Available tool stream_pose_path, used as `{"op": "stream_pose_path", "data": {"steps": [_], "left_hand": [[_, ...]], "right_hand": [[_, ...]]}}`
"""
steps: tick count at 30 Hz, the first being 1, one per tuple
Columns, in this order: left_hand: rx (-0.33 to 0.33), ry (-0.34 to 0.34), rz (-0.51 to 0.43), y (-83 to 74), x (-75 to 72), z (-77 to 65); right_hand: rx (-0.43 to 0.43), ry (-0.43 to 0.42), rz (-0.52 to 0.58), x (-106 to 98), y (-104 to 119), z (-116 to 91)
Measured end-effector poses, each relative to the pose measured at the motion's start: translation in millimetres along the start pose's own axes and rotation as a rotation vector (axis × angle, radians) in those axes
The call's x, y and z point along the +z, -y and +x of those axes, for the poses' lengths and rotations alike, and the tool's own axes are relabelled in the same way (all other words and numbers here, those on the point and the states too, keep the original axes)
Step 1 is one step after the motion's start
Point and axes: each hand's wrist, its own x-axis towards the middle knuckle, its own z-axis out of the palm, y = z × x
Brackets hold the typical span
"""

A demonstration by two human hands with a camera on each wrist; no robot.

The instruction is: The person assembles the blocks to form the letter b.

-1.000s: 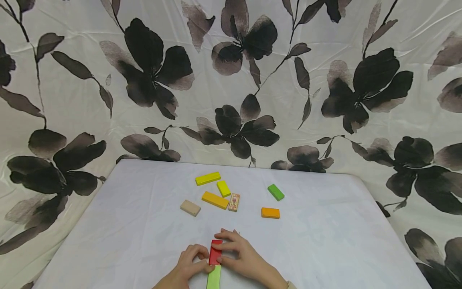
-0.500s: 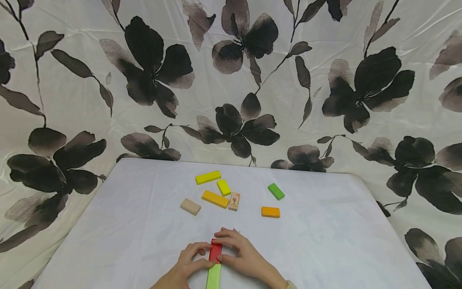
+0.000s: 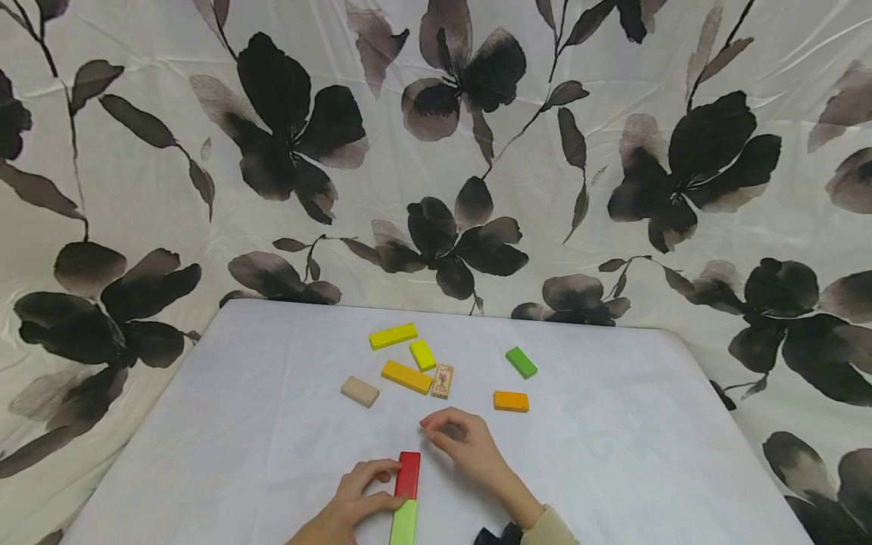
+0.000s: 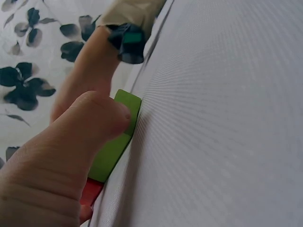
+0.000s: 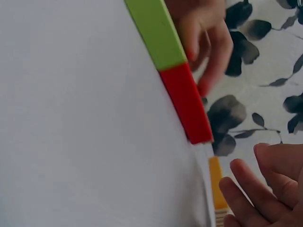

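In the head view, a person's left hand (image 3: pixel 357 492) is resting bent fingers against the left side of a smooth red rectangular block (image 3: pixel 407 475), its thumb reaching the seam with a pale green rectangular block (image 3: pixel 403 524). The 2 blocks are lying flat, end to end and touching, on a white cloth-covered table (image 3: pixel 613 454). Their shared long axis is running away from the person, the far end leaning slightly right and pointing toward a long amber rectangular block (image 3: pixel 406 377), which is slanting across that line. The right hand (image 3: pixel 466 446) is holding nothing, poised apart from the red block, to its right, fingers loosely bent and tips near the thumb. A small block with a printed pattern (image 3: pixel 442 381) is sitting at the amber block's right end. A long yellow block (image 3: pixel 393 336) and a short yellow block (image 3: pixel 422 355) are lying beyond; a plain tan block (image 3: pixel 359 391) is lying left, an orange block (image 3: pixel 511 401) and a bright green block (image 3: pixel 521 362) right.

In the left wrist view, the left thumb is partly covering the pale green block; a cream sleeve (image 4: pixel 137 12) is showing behind.

In the right wrist view, the red-and-green line is running diagonally, the right hand's fingers fanning slightly apart.
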Motion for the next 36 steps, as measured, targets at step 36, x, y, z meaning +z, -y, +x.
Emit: {"op": "stream_pose_path", "data": {"steps": [36], "left_hand": [[-0.342,0.259,0.124,-14.9,-9.3,12.0]], "right_hand": [[-0.137,0.61,-0.978,-10.5,37.4,104.1]]}}
